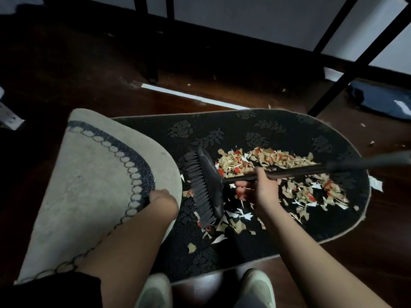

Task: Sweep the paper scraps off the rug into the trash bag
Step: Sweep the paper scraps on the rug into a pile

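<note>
An oval rug [244, 130] lies on the floor, black with flower patterns, its left end folded up and showing a beige side [89, 174]. My left hand [161, 200] grips the edge of that folded flap. My right hand [255, 187] holds the black handle of a broom [205, 183] low, near the head. The bristles rest on the rug at the left edge of a pile of brown, red and white paper scraps [278, 172]. No trash bag is recognisable in view.
Dark wooden floor surrounds the rug. Black furniture legs [347, 70] stand behind it, and a dark blue object [382, 98] lies at the far right. A few stray scraps [375, 183] lie off the rug's right edge. My shoes [255, 287] are at the near edge.
</note>
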The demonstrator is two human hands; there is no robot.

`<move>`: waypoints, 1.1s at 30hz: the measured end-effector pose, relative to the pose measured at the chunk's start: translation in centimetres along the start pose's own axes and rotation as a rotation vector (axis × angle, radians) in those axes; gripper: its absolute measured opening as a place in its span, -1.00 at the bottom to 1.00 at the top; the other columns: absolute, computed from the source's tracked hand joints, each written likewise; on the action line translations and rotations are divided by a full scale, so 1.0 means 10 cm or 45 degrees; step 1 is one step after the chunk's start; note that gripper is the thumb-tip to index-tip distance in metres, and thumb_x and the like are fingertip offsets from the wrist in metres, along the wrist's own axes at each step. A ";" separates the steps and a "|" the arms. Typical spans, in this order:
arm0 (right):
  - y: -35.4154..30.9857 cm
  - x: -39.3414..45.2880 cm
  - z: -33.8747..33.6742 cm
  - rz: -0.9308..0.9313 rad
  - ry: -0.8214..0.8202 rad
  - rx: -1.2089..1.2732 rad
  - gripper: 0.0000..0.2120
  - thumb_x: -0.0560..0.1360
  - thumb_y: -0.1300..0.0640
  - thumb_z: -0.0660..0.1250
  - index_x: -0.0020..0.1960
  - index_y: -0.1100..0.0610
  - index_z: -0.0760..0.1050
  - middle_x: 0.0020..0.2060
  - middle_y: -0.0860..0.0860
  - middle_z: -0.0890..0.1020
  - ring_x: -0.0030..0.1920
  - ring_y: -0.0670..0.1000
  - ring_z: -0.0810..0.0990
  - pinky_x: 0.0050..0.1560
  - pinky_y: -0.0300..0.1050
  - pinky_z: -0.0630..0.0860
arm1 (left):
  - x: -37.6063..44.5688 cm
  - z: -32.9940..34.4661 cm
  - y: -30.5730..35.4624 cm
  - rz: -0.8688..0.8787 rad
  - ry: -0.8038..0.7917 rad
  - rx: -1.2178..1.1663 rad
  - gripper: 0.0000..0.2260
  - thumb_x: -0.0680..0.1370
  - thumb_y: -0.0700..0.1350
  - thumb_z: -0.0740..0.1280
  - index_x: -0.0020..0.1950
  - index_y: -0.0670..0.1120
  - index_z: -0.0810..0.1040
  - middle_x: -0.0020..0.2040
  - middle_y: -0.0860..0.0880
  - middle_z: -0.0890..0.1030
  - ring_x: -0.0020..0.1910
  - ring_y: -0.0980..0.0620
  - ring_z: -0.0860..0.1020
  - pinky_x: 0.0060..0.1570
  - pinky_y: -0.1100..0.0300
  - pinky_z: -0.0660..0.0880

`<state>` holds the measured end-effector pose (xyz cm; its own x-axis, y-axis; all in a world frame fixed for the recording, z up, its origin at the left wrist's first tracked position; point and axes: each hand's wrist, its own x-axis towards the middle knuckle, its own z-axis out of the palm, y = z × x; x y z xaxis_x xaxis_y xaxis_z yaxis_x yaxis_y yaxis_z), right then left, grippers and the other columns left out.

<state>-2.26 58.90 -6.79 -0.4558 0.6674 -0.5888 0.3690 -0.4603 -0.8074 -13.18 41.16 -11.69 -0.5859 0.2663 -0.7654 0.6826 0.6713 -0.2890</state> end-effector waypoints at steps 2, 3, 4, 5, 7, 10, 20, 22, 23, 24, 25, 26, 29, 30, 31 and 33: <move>-0.01 0.04 -0.01 -0.106 -0.132 -0.254 -0.84 0.58 0.14 0.26 -0.06 0.22 0.54 -0.33 0.19 0.64 -0.46 0.06 0.52 -0.39 -0.11 0.43 | 0.05 0.06 0.04 -0.005 0.014 -0.035 -0.53 0.61 0.01 0.20 0.49 -0.10 0.29 0.44 -0.09 0.30 0.40 -0.06 0.36 0.26 0.13 0.37; -0.01 0.06 -0.01 -0.147 -0.207 -0.378 -0.88 0.57 0.16 0.28 -0.09 0.17 0.54 -0.34 0.16 0.63 -0.46 0.04 0.51 -0.41 -0.14 0.42 | 0.09 0.09 0.06 -0.006 0.029 -0.053 -0.51 0.61 0.04 0.20 0.50 -0.11 0.27 0.43 -0.10 0.31 0.39 -0.06 0.36 0.26 0.12 0.37; 0.00 0.08 0.00 -0.190 -0.255 -0.503 -0.91 0.56 0.17 0.29 -0.10 0.14 0.53 -0.34 0.12 0.63 -0.44 0.01 0.51 -0.45 -0.22 0.41 | 0.13 0.13 0.08 -0.003 0.042 -0.069 -0.49 0.61 0.06 0.21 0.50 -0.12 0.25 0.42 -0.10 0.31 0.39 -0.06 0.37 0.27 0.11 0.36; 0.00 0.10 0.02 -0.227 -0.268 -0.613 -0.93 0.55 0.17 0.31 -0.08 0.12 0.54 -0.33 0.08 0.63 -0.42 -0.02 0.53 -0.48 -0.30 0.41 | 0.16 0.17 0.09 -0.004 0.050 -0.086 -0.47 0.60 0.07 0.21 0.50 -0.14 0.23 0.41 -0.11 0.32 0.38 -0.07 0.37 0.28 0.11 0.36; 0.03 0.13 0.06 -0.255 -0.261 -0.694 -0.94 0.55 0.17 0.31 -0.06 0.12 0.56 -0.29 0.07 0.64 -0.37 -0.03 0.57 -0.46 -0.36 0.45 | 0.20 0.23 0.11 -0.012 0.058 -0.113 -0.46 0.59 0.04 0.23 0.50 -0.16 0.21 0.40 -0.13 0.31 0.38 -0.07 0.36 0.28 0.11 0.35; 0.03 0.13 0.06 -0.264 -0.297 -0.520 -0.88 0.58 0.21 0.25 -0.10 0.15 0.54 -0.30 0.13 0.65 -0.39 0.02 0.59 -0.40 -0.26 0.53 | 0.25 0.30 0.13 -0.004 0.031 -0.138 -0.39 0.59 0.04 0.25 0.54 -0.19 0.12 0.48 -0.15 0.20 0.42 -0.10 0.32 0.32 0.08 0.32; 0.24 0.15 0.14 -0.332 -0.344 -0.771 -0.91 0.59 0.18 0.27 -0.04 0.07 0.54 -0.29 0.04 0.67 -0.32 -0.04 0.65 -0.26 -0.12 0.59 | 0.32 0.44 0.18 0.026 0.053 -0.202 -0.25 0.57 0.05 0.28 0.58 -0.21 -0.05 0.58 -0.14 -0.03 0.46 -0.08 0.27 0.33 0.08 0.30; 0.22 0.17 0.08 -0.385 -0.248 -0.834 -0.92 0.59 0.16 0.27 -0.02 0.11 0.54 -0.29 0.00 0.65 -0.39 -0.19 0.61 -0.47 -0.35 0.47 | 0.32 0.46 0.17 0.028 0.056 -0.207 -0.23 0.56 0.05 0.30 0.58 -0.19 -0.06 0.58 -0.12 -0.07 0.47 -0.07 0.25 0.34 0.08 0.31; 0.20 0.16 0.04 -0.399 -0.214 -0.841 -0.91 0.59 0.16 0.26 -0.03 0.12 0.53 -0.29 0.01 0.64 -0.45 -0.25 0.57 -0.52 -0.40 0.42 | 0.32 0.47 0.16 0.030 0.051 -0.206 -0.23 0.55 0.05 0.30 0.58 -0.18 -0.06 0.58 -0.12 -0.08 0.48 -0.07 0.25 0.34 0.08 0.30; 0.18 0.16 0.00 -0.404 -0.193 -0.806 -0.90 0.60 0.17 0.25 -0.04 0.15 0.53 -0.29 0.03 0.64 -0.47 -0.26 0.56 -0.53 -0.40 0.41 | 0.33 0.47 0.16 0.031 0.048 -0.206 -0.23 0.55 0.05 0.30 0.58 -0.18 -0.06 0.58 -0.12 -0.08 0.48 -0.07 0.25 0.34 0.08 0.30; 0.14 0.14 -0.05 -0.404 -0.183 -0.721 -0.88 0.60 0.17 0.25 -0.03 0.18 0.54 -0.29 0.07 0.66 -0.45 -0.21 0.59 -0.50 -0.38 0.46 | 0.33 0.47 0.15 0.034 0.048 -0.210 -0.23 0.55 0.05 0.30 0.58 -0.18 -0.06 0.58 -0.12 -0.08 0.47 -0.08 0.25 0.34 0.08 0.30; 0.09 0.12 -0.09 -0.402 -0.191 -0.624 -0.87 0.60 0.18 0.25 -0.01 0.21 0.55 -0.30 0.10 0.67 -0.41 -0.11 0.63 -0.44 -0.32 0.53 | 0.33 0.47 0.15 0.038 0.050 -0.214 -0.23 0.55 0.06 0.30 0.58 -0.18 -0.05 0.58 -0.12 -0.08 0.47 -0.07 0.26 0.34 0.08 0.31; 0.02 0.03 -0.06 -0.380 -0.297 -0.566 -0.88 0.60 0.20 0.22 -0.02 0.16 0.53 -0.32 0.08 0.67 -0.37 -0.02 0.65 -0.36 -0.21 0.56 | 0.34 0.47 0.14 0.040 0.040 -0.228 -0.24 0.56 0.06 0.29 0.58 -0.19 -0.07 0.58 -0.12 -0.10 0.48 -0.08 0.24 0.34 0.08 0.30; 0.05 0.01 0.00 -0.366 -0.344 -0.627 -0.89 0.60 0.20 0.22 -0.05 0.11 0.52 -0.33 0.06 0.67 -0.37 -0.04 0.64 -0.36 -0.20 0.54 | 0.34 0.47 0.13 0.040 0.032 -0.236 -0.24 0.57 0.05 0.28 0.59 -0.19 -0.08 0.58 -0.13 -0.10 0.48 -0.09 0.24 0.34 0.07 0.31; 0.11 0.01 0.07 -0.352 -0.391 -0.693 -0.88 0.60 0.19 0.23 -0.07 0.07 0.51 -0.33 0.06 0.67 -0.35 -0.04 0.64 -0.33 -0.14 0.53 | 0.34 0.47 0.13 0.040 0.029 -0.250 -0.26 0.58 0.05 0.27 0.58 -0.19 -0.06 0.58 -0.13 -0.08 0.47 -0.10 0.25 0.32 0.06 0.33; 0.22 0.04 0.18 -0.351 -0.425 -0.802 -0.89 0.59 0.18 0.26 -0.07 0.04 0.53 -0.30 0.07 0.68 -0.29 0.03 0.67 -0.28 -0.02 0.52 | 0.36 0.48 0.13 0.031 0.060 -0.300 -0.35 0.58 0.03 0.26 0.56 -0.18 0.06 0.54 -0.13 0.07 0.42 -0.11 0.33 0.27 0.05 0.37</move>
<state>-3.10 57.07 -8.82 -0.7820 0.4514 -0.4298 0.5532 0.1848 -0.8123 -12.28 39.66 -17.62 -0.5940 0.3128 -0.7411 0.5791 0.8058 -0.1240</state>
